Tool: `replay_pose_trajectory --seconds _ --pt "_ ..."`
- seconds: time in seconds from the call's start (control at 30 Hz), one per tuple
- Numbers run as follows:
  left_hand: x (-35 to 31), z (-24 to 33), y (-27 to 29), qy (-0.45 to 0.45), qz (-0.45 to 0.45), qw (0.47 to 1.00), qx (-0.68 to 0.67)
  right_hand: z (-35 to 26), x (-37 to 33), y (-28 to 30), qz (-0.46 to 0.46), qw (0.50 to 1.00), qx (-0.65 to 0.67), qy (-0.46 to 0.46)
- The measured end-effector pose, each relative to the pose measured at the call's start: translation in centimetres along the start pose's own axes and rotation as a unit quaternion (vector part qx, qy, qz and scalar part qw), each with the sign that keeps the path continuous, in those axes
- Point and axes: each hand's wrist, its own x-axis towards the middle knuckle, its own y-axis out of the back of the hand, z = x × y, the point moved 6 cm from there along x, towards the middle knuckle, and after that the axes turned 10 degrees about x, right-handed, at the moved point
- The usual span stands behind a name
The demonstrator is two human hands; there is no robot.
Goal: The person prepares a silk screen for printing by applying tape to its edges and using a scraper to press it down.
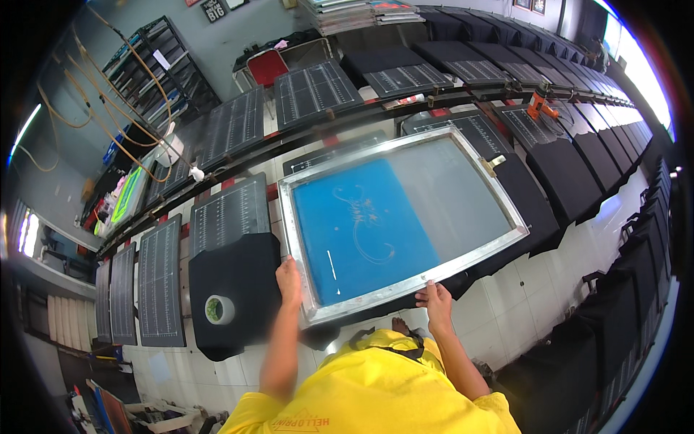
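Observation:
A screen printing frame [477, 269] with a silver metal rim lies in front of me, tilted slightly, above the printing boards. Its mesh is coated blue [325, 217] on the left part, with a pale line design in it; the right part is plain grey mesh [455, 195]. My left hand [289, 282] is closed on the rim at the near left corner. On the near edge my right hand [437, 300] pinches the rim, thumb on top and fingers curled below. A small metal clamp-like piece [495, 163] sits on the frame's far right side.
Left of the frame, a white cup with green contents [219, 309] stands on a black-covered board [235, 282]. Rows of boards with white markings [160, 275] run along both sides. An orange tool [541, 107] rests on a board at the right. Hoses [108, 94] hang at the upper left.

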Motion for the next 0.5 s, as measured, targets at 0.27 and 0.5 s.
replay_pose_trajectory --seconds 0.27,0.5 --pt "1.0 -2.0 -0.1 -0.017 -0.023 0.998 0.061 -0.9 0.3 0.2 0.004 0.995 -0.099 0.034" --pt "-0.2 -0.1 -1.1 0.003 -0.052 0.98 0.19 -2.8 1.5 0.9 0.001 0.965 -0.26 0.046"
